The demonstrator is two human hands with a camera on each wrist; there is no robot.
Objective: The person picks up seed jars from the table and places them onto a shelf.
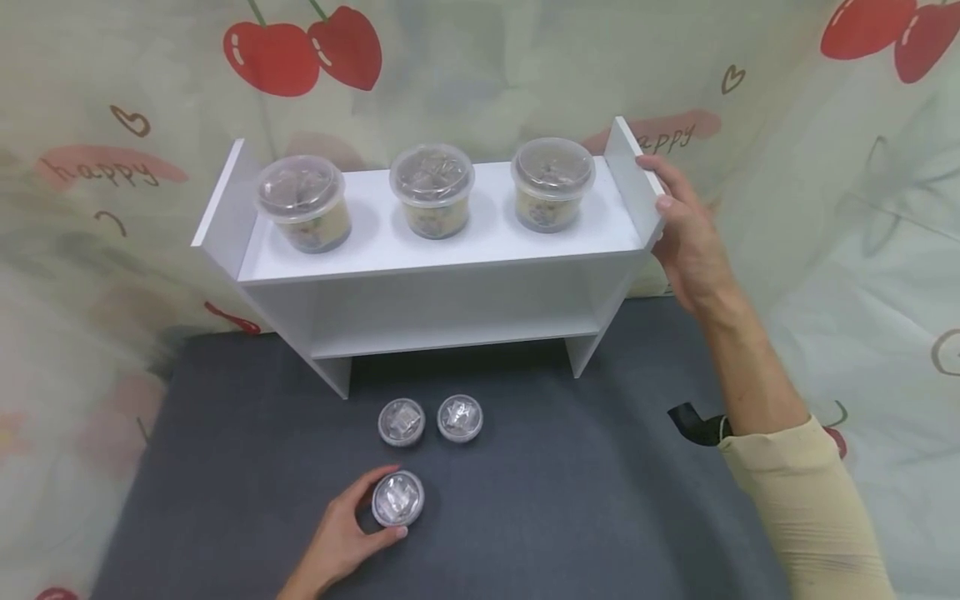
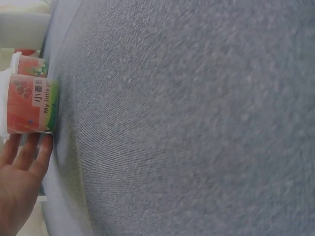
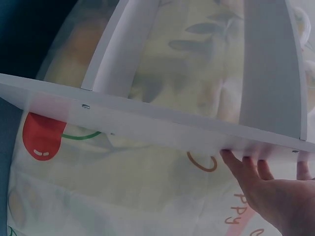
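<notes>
Knocks threaten at left, a jolt at right.
Your left hand (image 1: 339,533) grasps the near cup (image 1: 398,498) on the table (image 1: 525,517); a careless forward swing could bump the 2 cups (image 1: 401,422) beyond. Farther right, the rightmost of 3 tubs (image 1: 552,187) stands atop the white shelf (image 1: 420,269); your right hand (image 1: 690,237), fingers spread, presses the side panel (image 1: 632,179), and pushing too hard could topple the tubs.

left grip (image 2: 20,182) touching red cup (image 2: 24,104); second cup (image 2: 32,66) behind; grey cloth (image 2: 187,118)
</notes>
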